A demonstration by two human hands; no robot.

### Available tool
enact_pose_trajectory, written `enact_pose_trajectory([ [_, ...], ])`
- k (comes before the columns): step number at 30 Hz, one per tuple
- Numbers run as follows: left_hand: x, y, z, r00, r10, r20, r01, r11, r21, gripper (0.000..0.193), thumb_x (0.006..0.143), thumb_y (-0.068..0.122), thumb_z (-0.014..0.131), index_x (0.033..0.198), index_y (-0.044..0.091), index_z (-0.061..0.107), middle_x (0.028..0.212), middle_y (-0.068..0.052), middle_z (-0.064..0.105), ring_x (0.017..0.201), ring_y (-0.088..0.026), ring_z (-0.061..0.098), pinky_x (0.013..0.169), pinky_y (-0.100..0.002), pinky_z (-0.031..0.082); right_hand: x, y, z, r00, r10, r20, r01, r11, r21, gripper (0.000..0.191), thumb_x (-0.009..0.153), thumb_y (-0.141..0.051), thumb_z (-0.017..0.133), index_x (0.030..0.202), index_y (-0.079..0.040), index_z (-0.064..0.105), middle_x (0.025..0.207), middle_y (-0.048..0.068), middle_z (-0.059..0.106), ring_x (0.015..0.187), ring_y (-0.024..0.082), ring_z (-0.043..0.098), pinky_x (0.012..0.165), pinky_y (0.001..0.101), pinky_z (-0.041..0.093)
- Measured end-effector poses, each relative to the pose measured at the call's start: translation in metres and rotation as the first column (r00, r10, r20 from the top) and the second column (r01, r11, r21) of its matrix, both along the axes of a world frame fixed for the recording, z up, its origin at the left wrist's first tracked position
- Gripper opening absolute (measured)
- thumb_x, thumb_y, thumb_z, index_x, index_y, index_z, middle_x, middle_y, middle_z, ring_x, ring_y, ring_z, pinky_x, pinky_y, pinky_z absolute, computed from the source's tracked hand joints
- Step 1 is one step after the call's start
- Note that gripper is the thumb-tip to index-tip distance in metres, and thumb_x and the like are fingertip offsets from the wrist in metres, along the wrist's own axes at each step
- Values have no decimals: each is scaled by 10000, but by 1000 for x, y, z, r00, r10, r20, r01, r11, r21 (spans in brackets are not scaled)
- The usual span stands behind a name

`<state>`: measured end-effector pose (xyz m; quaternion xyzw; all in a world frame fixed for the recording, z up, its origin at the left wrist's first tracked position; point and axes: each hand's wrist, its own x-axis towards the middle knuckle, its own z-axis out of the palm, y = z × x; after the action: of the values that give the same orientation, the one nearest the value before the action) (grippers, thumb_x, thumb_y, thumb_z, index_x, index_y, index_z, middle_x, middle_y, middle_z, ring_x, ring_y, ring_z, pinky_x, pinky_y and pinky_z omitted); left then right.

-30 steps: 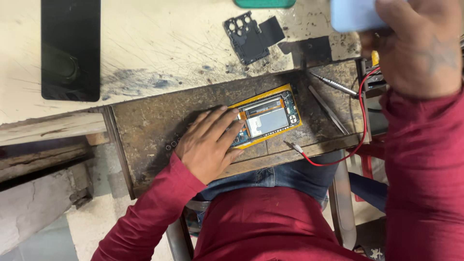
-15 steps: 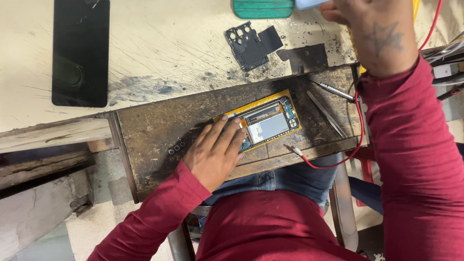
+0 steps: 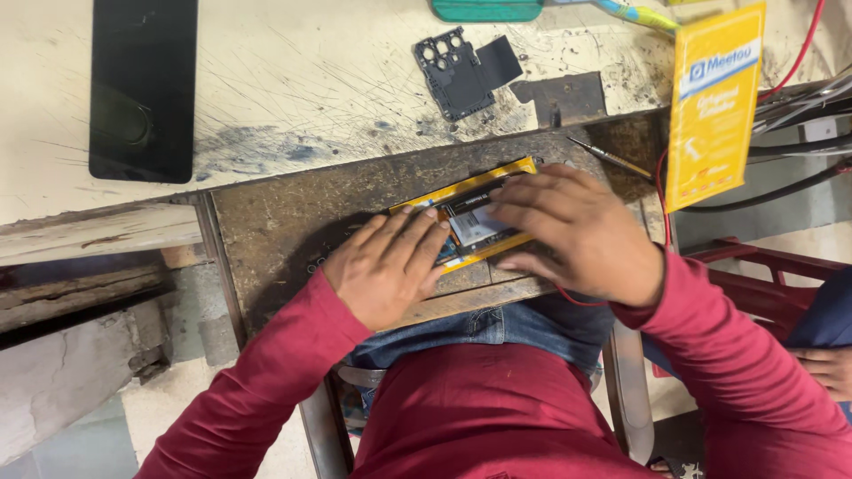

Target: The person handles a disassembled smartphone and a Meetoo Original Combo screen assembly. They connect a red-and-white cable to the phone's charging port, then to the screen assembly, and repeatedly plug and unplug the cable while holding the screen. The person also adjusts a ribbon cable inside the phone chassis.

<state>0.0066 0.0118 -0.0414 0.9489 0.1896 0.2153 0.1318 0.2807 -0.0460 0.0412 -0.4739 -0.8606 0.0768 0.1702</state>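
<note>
An opened phone with a yellow frame lies on a dark worn metal plate at the bench's front edge. My left hand lies flat on the phone's left end, fingers spread, holding it down. My right hand covers the right end, its fingertips pressing on the pale part in the middle of the phone. A thin red wire runs past my right wrist.
On the scratched pale bench lie a black phone panel, a black camera-frame part, a black square piece and a green item. A screwdriver and a yellow packet sit right. Another person's hand is at lower right.
My right hand has come down from the top of the view, where it held a pale blue item, onto the phone. My left hand stayed on the phone.
</note>
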Motion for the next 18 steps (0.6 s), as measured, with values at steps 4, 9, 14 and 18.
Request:
enact_pose_trajectory([
  [4, 0, 11, 4, 999, 12, 49, -10, 999, -33, 449, 941, 256, 681, 1307, 5, 619, 1323, -176, 672, 1191, -328, 674, 1033, -453, 527, 12, -11, -15, 991, -112, 78, 94, 975, 203, 598, 760, -419, 855, 1229, -91, 678, 1298, 134, 616, 1235, 360, 562, 1091, 533, 428],
  [9, -2, 11, 5, 998, 21, 55, -21, 1000, -12, 413, 946, 252, 665, 1291, 27, 637, 1306, -151, 687, 1174, -310, 690, 1002, -443, 538, 44, -38, -22, 685, -712, -156, 711, 606, 356, 473, 986, -104, 805, 1350, 39, 540, 1432, 206, 419, 1381, 413, 468, 1169, 510, 413],
  [14, -3, 17, 12, 999, 23, 31, -22, 999, -34, 384, 944, 262, 673, 1261, 45, 661, 1254, -119, 715, 1097, -279, 708, 969, -430, 548, 54, -41, -33, 637, -755, -153, 747, 557, 363, 469, 916, 54, 736, 1349, 38, 558, 1330, 209, 569, 1235, 393, 601, 1065, 455, 508],
  [18, -2, 20, 17, 998, 2, 69, 1, 999, -43, 384, 938, 233, 682, 1259, 25, 653, 1250, -126, 717, 1071, -256, 714, 944, -411, 563, 69, -40, -15, 650, -735, -194, 720, 513, 467, 394, 955, 130, 621, 1337, 39, 587, 1267, 226, 691, 1092, 352, 727, 965, 419, 582],
])
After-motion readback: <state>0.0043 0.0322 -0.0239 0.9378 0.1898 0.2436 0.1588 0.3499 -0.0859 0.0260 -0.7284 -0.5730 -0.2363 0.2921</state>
